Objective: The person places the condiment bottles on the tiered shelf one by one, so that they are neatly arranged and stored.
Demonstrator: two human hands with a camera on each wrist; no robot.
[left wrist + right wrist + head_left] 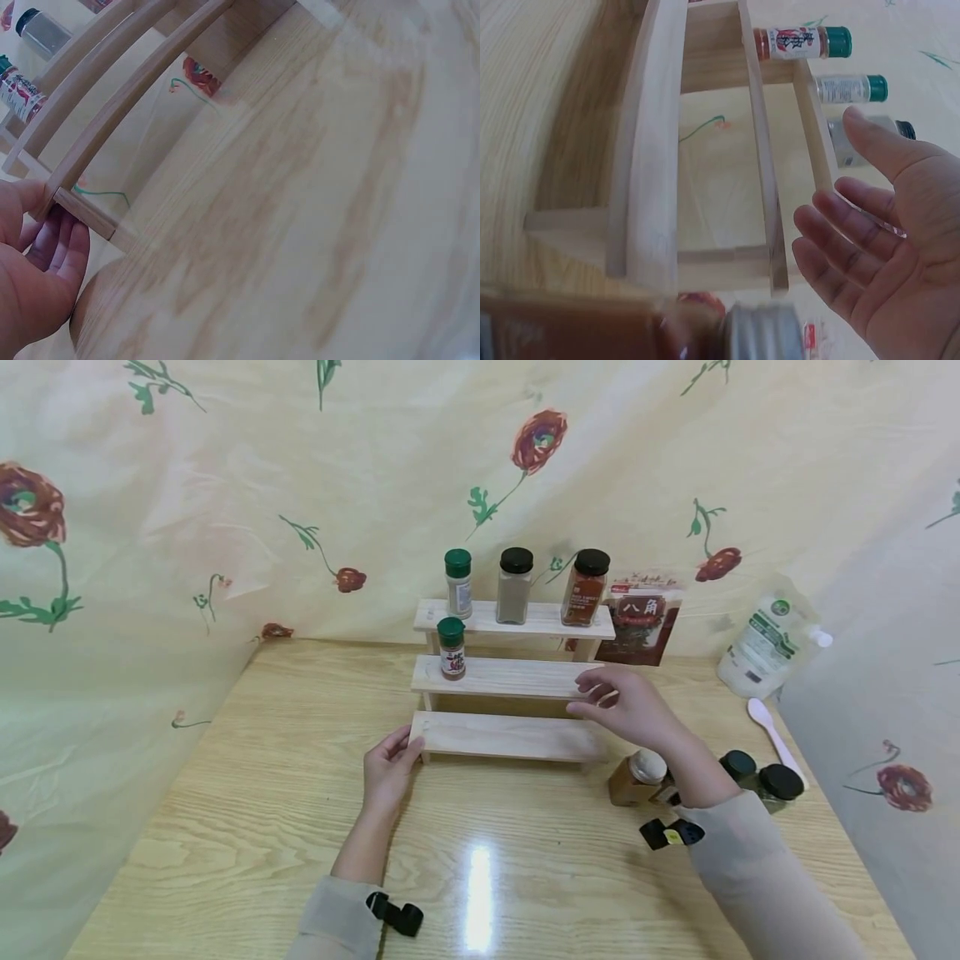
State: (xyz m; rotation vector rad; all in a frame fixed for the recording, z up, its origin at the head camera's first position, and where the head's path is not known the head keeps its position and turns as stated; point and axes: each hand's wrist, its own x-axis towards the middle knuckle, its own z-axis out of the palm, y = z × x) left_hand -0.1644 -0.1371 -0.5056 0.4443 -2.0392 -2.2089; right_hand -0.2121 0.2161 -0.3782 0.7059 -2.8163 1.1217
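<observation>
A wooden three-tier spice rack (510, 732) stands against the floral backdrop. My left hand (387, 768) grips the left end of its lowest tier, thumb on the board and fingers curled beneath, as the left wrist view shows. By the right end of the middle tier is my right hand (626, 706), fingers relaxed, holding nothing. On the middle tier's left stands a green-capped spice jar (452, 649). Along the top tier are another green-capped jar (458, 583), a black-capped jar of greyish contents (514, 587) and a black-capped jar of red powder (584, 589).
Right of the rack stand a silver-capped jar (637, 777) and dark-capped jars (780, 785), partly hidden by my right forearm. Farther back are a dark red packet (639, 622), a white spouted pouch (768, 639) and a white spoon (776, 735).
</observation>
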